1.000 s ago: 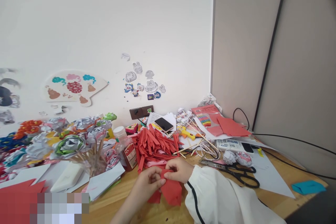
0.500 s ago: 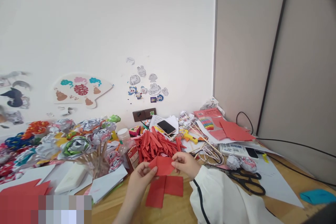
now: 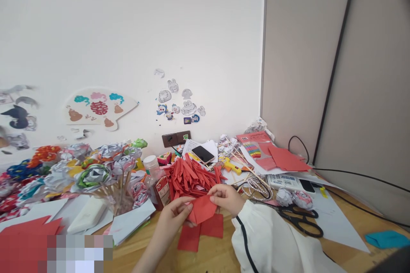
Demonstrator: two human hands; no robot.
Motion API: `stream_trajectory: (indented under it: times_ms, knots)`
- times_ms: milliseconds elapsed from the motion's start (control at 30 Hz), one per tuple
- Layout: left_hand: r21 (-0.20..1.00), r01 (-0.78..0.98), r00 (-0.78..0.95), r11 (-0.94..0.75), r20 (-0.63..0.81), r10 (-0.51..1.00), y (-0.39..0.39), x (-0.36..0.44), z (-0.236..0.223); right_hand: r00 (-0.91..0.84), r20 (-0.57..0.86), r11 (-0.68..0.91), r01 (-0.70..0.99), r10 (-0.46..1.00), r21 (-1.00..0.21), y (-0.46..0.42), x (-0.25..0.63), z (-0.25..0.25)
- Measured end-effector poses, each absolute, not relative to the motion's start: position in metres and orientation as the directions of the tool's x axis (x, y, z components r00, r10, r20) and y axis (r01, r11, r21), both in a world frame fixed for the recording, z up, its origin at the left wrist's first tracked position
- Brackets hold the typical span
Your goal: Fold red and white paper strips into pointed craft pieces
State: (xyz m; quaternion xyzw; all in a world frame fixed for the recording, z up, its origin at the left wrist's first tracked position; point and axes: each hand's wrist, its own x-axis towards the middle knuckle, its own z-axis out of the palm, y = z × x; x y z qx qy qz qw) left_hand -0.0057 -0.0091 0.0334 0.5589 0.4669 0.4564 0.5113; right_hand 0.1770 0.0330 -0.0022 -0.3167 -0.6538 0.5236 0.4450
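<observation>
Between my two hands is a small sheet of red paper [image 3: 203, 210], raised over the table. My left hand [image 3: 175, 213] pinches its left edge, thumb on top. The upper right corner is gripped by my right hand [image 3: 226, 199], thumb against the near face and fingers behind. Below the held sheet, two more red paper pieces [image 3: 188, 238] lie on the wooden table, partly covered by it. Just beyond my hands rests a heap of folded red paper strips [image 3: 190, 177].
Black scissors [image 3: 303, 222] lie right of my sleeve, near crumpled paper balls [image 3: 303, 199]. Behind the heap are a phone [image 3: 203, 154] and a yellow glue gun [image 3: 231, 165]. A jar [image 3: 153, 175] and paper flowers [image 3: 96, 175] stand left. Black cables [image 3: 358, 175] run along the right.
The held red paper has tilted and turned, its right side now lower and nearer me. My right hand's fingers have shifted along its upper edge. The pieces on the table stay put.
</observation>
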Motion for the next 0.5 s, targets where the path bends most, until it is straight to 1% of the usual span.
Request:
stream_trajectory:
  times_ms: [100, 167, 300, 367, 500]
  knots:
    - [0.999, 0.043, 0.162, -0.034, 0.027, 0.986, -0.009, -0.010, 0.036, -0.458, 0.241, 0.184, -0.165, 0.856, -0.969, 0.032, 0.177, 0.002]
    - [1.000, 0.030, 0.194, -0.010, 0.004, 0.981, -0.010, -0.012, 0.038, -0.437, 0.255, 0.183, -0.201, 0.863, -0.962, 0.032, 0.177, 0.004]
    - [0.999, 0.046, 0.233, 0.009, -0.019, 0.972, -0.013, -0.015, 0.044, -0.424, 0.262, 0.174, -0.233, 0.867, -0.957, 0.032, 0.177, 0.008]
    - [0.998, 0.058, 0.199, -0.005, -0.006, 0.980, -0.014, -0.015, 0.046, -0.429, 0.261, 0.170, -0.240, 0.865, -0.956, 0.031, 0.177, 0.009]
    - [0.998, 0.055, 0.186, -0.010, -0.001, 0.982, -0.014, -0.015, 0.047, -0.401, 0.276, 0.196, -0.229, 0.874, -0.953, 0.030, 0.177, 0.009]
